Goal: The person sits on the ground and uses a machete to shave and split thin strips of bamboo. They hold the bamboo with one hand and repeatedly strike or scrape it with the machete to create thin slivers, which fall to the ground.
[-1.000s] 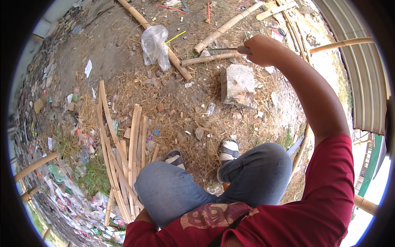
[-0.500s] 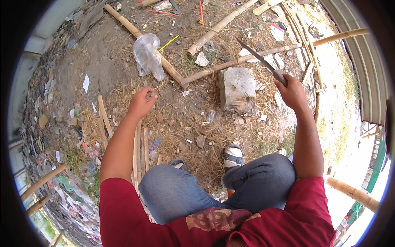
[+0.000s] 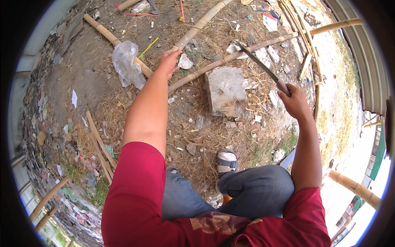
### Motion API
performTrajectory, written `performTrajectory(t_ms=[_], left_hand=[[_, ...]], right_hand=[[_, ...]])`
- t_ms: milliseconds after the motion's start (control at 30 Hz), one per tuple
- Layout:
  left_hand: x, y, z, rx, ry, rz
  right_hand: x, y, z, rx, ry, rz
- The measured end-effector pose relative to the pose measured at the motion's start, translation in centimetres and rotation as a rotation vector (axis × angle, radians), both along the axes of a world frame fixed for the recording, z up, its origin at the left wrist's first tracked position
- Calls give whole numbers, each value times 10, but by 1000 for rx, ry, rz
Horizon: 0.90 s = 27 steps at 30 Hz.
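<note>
My right hand point(image 3: 295, 101) is closed round the handle of a long dark-bladed machete point(image 3: 262, 65), its tip pointing up and to the left. The blade crosses in front of a bamboo pole lying aslant on the ground. My left hand point(image 3: 168, 64) is stretched far forward, fingers apart, at the near end of another bamboo pole point(image 3: 201, 24). Its fingertips seem to meet that end, though a firm hold does not show. Between my hands, a rough grey concrete block point(image 3: 226, 87) stands on the straw-covered ground, with wood splinters at its near side.
A crumpled clear plastic bag point(image 3: 124, 61) lies over a bamboo pole point(image 3: 101, 29) at the left, beside a yellow strip point(image 3: 148, 47). Split bamboo strips point(image 3: 98, 142) lie near my left arm. Litter covers the ground at far left. Corrugated sheeting point(image 3: 362, 53) stands at right.
My left hand has gone forward and right, from above the straw to the bamboo pole's near end, its curled fingers now spread. The machete stays in my right hand. The view has shifted slightly.
</note>
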<state>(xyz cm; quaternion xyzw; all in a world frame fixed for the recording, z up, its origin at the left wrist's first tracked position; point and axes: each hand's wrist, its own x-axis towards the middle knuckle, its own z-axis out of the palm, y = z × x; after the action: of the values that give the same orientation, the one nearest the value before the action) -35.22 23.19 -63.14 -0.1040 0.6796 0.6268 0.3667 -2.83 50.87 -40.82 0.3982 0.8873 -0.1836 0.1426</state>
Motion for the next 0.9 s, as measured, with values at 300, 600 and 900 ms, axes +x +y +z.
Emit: performTrajectory(t_ms=[300, 600, 900], left_hand=[[-10, 15, -8, -53, -30, 142], [-21, 12, -2, -7, 84, 234], [-1, -41, 136, -421, 1441, 194]], right_hand=[[12, 1, -11, 49, 106, 56], [16, -6, -15, 57, 107, 58], [22, -8, -20, 61, 107, 21]])
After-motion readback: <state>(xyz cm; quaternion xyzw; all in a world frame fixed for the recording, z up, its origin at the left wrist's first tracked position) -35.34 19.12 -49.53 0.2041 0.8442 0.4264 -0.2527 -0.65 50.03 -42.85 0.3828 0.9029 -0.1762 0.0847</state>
